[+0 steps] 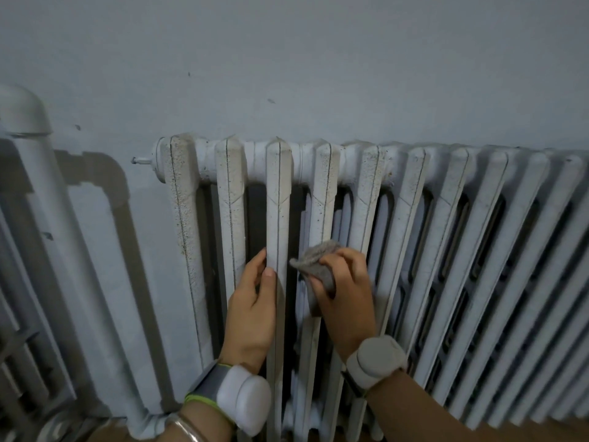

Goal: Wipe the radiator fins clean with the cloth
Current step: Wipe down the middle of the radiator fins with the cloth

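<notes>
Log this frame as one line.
left hand: grips third fin | right hand: holds cloth against fourth fin

The ribbed white metal radiator has little brown dots and thin dark lines down its fins. The small fuzzy cloth is grey. The painted wall is pale blue-grey.

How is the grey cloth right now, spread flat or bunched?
Bunched: the grey fuzzy cloth sits crumpled in the right hand, one corner sticking out left.
</notes>
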Demonstrator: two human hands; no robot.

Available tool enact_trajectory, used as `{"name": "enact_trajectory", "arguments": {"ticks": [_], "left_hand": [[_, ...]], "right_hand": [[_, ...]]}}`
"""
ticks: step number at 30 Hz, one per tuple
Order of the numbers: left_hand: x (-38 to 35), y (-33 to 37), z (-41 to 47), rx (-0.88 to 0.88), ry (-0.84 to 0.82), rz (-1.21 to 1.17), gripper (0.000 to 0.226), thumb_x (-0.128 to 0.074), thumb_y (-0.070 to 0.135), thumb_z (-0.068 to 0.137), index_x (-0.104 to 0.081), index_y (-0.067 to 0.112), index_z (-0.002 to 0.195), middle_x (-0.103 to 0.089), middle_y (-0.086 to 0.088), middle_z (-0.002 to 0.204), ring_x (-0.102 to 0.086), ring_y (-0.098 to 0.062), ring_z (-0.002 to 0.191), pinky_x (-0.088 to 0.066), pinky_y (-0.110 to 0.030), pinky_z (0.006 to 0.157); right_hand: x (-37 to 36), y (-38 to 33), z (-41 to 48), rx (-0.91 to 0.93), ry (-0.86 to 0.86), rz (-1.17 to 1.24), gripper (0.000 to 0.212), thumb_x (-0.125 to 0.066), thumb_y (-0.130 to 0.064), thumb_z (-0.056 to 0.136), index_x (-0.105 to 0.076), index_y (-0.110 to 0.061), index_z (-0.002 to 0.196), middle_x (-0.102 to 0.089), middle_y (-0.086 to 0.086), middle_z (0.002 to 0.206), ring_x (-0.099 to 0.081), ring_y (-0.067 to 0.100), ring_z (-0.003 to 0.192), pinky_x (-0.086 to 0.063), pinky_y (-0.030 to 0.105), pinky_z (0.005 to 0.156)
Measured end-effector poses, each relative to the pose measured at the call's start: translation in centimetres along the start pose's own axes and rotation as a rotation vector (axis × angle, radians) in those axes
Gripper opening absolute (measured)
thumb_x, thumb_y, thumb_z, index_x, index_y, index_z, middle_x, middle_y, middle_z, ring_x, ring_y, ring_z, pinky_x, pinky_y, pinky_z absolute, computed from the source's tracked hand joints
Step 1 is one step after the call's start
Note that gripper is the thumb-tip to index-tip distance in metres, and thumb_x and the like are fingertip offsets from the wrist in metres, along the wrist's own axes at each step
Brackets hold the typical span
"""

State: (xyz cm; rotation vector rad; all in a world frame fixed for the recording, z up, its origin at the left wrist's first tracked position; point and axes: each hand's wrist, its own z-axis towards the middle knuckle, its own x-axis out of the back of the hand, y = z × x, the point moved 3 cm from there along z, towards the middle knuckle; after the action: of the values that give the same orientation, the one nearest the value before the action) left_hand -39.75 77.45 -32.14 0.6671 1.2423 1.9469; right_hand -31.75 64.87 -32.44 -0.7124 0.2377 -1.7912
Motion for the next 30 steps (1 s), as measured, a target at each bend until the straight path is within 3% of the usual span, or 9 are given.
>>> {"name": "enact_trajectory", "arguments": {"ticks": [3,6,10,12,14,18,24,28,30], "left_hand": [[-0.1,0.1,-0.2,-0.008,0.009,0.015,0.042,-0.041,0.026,0.099,-0.038,0.028,0.141,-0.038,0.023,0.128,-0.031,0.009,0.121,-0.024,-0.011,0.099],[-0.2,-0.1,-0.2,-0.020,0.039,0.025,0.042,-0.041,0.027,0.099,-0.038,0.028,0.141,-0.040,0.021,0.129,-0.035,0.007,0.120,-0.025,-0.015,0.101],[-0.4,0.0,-0.2,-0.152,0.174,0.116,0.042,-0.047,0.022,0.097,-0.039,0.024,0.138,-0.047,0.011,0.127,-0.048,0.000,0.113,-0.038,-0.025,0.100],[-0.7,1.0,-0.5,-0.339,0.249,0.224,0.039,-0.049,0.018,0.094,-0.042,0.018,0.133,-0.047,0.006,0.124,-0.049,-0.009,0.115,-0.040,-0.028,0.098],[-1.5,1.8,-0.7,-0.424,0.245,0.255,0.037,-0.048,0.018,0.091,-0.045,0.020,0.127,-0.047,0.009,0.120,-0.048,-0.008,0.114,-0.040,-0.025,0.099],[-3.3,2.3,-1.1,-0.294,0.070,0.128,0.035,-0.042,0.023,0.095,-0.042,0.038,0.127,-0.045,0.030,0.119,-0.046,0.009,0.113,-0.035,-0.002,0.092],[-4.8,0.7,-0.6,-0.069,-0.054,0.052,0.046,-0.043,0.023,0.099,-0.033,0.036,0.142,-0.042,0.023,0.135,-0.040,0.011,0.123,-0.028,0.000,0.096],[-5.3,-0.1,-0.1,-0.023,-0.061,0.045,0.044,-0.043,0.025,0.099,-0.036,0.033,0.142,-0.045,0.019,0.135,-0.040,0.008,0.122,-0.030,-0.008,0.102],[-5.5,-0.2,0.0,-0.013,-0.069,0.037,0.043,-0.043,0.026,0.099,-0.038,0.031,0.141,-0.049,0.018,0.132,-0.043,0.008,0.119,-0.031,-0.001,0.095]], "right_hand": [[-0.2,0.8,-1.7,0.118,-0.055,-0.117,0.032,-0.065,-0.015,0.083,-0.049,-0.020,0.110,-0.035,0.000,0.124,-0.036,-0.001,0.105,-0.030,0.006,0.099],[-0.2,1.8,-3.1,0.096,-0.175,-0.149,0.025,-0.062,-0.012,0.086,-0.058,-0.017,0.110,-0.043,-0.005,0.119,-0.047,0.008,0.105,-0.043,0.020,0.093],[1.4,1.8,-3.5,0.246,-0.329,-0.189,0.026,-0.051,-0.031,0.091,-0.056,-0.018,0.113,-0.051,-0.003,0.115,-0.055,0.011,0.105,-0.049,0.028,0.092],[3.2,0.9,-2.0,0.246,-0.261,-0.143,0.024,-0.052,-0.032,0.090,-0.057,-0.020,0.110,-0.053,-0.003,0.115,-0.055,0.010,0.106,-0.046,0.022,0.097],[5.5,-0.3,0.1,0.201,-0.076,-0.119,0.023,-0.062,-0.026,0.087,-0.058,-0.020,0.109,-0.053,-0.002,0.117,-0.049,0.002,0.107,-0.035,0.008,0.099],[8.8,-2.0,4.2,0.167,0.298,-0.071,0.024,-0.066,-0.003,0.085,-0.063,-0.003,0.109,-0.055,0.013,0.120,-0.046,0.003,0.113,-0.031,0.008,0.101],[7.6,-1.7,6.7,0.138,0.316,0.008,0.032,-0.060,-0.006,0.091,-0.058,-0.008,0.122,-0.048,0.010,0.129,-0.044,0.009,0.122,-0.030,0.012,0.104],[6.2,-0.8,5.9,0.128,0.314,-0.051,0.031,-0.064,-0.004,0.087,-0.060,-0.006,0.118,-0.045,0.014,0.130,-0.044,0.013,0.121,-0.032,0.013,0.105],[5.6,-0.3,4.8,0.132,0.297,-0.115,0.030,-0.066,-0.002,0.085,-0.061,-0.003,0.115,-0.046,0.019,0.127,-0.042,0.011,0.119,-0.031,0.012,0.105]]}}
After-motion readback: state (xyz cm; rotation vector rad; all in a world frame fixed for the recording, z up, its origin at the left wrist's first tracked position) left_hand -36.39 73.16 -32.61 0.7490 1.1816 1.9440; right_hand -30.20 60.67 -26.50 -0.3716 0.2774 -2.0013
